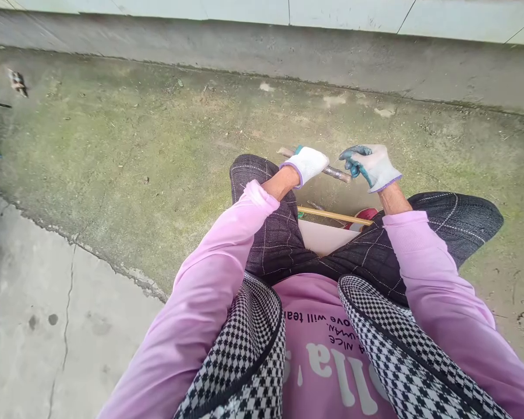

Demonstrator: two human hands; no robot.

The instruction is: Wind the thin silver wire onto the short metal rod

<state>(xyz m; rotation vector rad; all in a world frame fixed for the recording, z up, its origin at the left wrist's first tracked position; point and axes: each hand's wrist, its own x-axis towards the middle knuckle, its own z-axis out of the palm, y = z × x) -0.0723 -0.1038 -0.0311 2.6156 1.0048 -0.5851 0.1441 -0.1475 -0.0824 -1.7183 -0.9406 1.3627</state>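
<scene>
My left hand (pixel 311 163), in a white glove with blue-green coating, is closed around a short rod (pixel 337 173). The rod slants over the gap between my knees; one end looks like pale wood, and the other is dark and shiny with a brownish tip. I cannot make out its exact kind. Just right of that tip is my right hand (pixel 369 166), gloved alike, with its coated fingers curled in together. Whatever they may hold is hidden. Below the hands, a yellow stick (pixel 334 215) lies across between my legs, above a white flat surface (pixel 327 235).
A red shoe (pixel 363 218) shows beside my right leg. Mossy ground (pixel 135 139) spreads around me, with a low wall (pixel 253 49) ahead. Cracked concrete (pixel 70 314) lies at lower left. A small pale and brown object (pixel 17 83) sits far left.
</scene>
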